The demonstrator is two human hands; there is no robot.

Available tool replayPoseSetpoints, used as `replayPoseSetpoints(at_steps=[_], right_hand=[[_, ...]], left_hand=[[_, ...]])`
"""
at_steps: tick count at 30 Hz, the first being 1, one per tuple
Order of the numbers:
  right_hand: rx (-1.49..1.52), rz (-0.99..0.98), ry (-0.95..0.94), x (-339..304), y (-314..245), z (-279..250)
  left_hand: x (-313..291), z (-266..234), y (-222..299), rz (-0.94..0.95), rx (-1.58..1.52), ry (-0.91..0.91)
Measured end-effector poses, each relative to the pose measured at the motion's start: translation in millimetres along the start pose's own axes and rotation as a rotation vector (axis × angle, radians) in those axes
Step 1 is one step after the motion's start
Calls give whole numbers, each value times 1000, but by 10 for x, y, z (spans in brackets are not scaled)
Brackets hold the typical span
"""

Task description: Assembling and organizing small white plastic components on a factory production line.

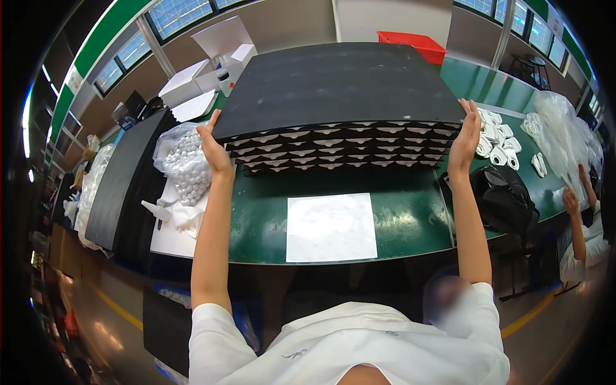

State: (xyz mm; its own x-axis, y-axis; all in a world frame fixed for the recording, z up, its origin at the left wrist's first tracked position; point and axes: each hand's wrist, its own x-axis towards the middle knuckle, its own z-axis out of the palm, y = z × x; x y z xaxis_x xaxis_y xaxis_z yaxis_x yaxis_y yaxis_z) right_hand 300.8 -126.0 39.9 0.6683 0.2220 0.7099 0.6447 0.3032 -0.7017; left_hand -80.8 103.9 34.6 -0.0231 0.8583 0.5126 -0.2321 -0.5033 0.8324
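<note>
A tall stack of black trays stands on the green table in front of me, topped by a flat dark board. Rows of small pale pieces show between its layers along the near side. My left hand is at the stack's near left corner, fingers up along its side. My right hand presses the near right corner in the same way, fingers straight. Together the two hands hold the stack between them. Their palms are partly hidden from view. A white sheet of paper lies on the table between my forearms.
Left of the stack are a bag of white balls, a white bottle and another black stack. To the right lie white coiled pieces, a black bag and clear plastic bags. A co-worker's hands show at far right.
</note>
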Motion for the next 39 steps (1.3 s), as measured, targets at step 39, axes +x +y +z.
replayPoseSetpoints(at_steps=[39], right_hand=[[23,-125,47,246,219,-57]], left_hand=[[-46,-115,-363,188,30,75]])
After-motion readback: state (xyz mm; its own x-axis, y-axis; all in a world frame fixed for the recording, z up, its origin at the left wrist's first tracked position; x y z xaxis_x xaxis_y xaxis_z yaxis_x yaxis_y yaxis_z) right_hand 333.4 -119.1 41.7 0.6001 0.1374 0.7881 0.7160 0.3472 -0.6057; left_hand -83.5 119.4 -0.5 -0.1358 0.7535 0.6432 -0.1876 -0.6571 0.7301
